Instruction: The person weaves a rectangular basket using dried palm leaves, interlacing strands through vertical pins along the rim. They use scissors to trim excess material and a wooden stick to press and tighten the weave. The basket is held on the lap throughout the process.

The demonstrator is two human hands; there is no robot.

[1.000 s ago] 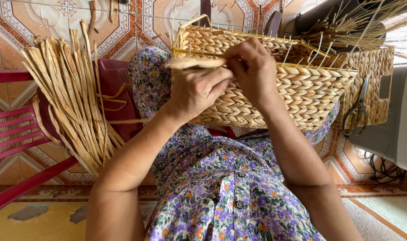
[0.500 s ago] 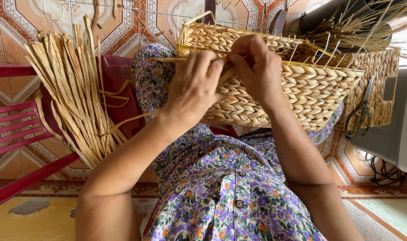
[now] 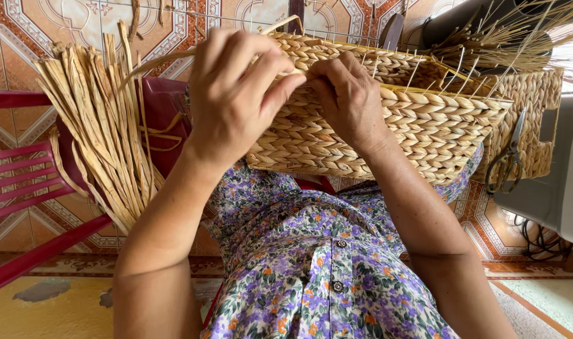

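To weave well, the left hand (image 3: 239, 94) and right hand (image 3: 346, 97), close together, should pinch the straw strand (image 3: 173, 59) tight (no slack) against the basket (image 3: 424, 125) rim.

Both hands work at the rim of a woven straw basket (image 3: 387, 135) resting on the lap: the left hand (image 3: 236, 94) pinches a flat straw strand (image 3: 167, 59), its fingertips meeting those of the right hand (image 3: 349, 100). A bundle of loose straw (image 3: 101, 135) leans left of the left hand, and scissors (image 3: 509, 157) hang well right of the right hand
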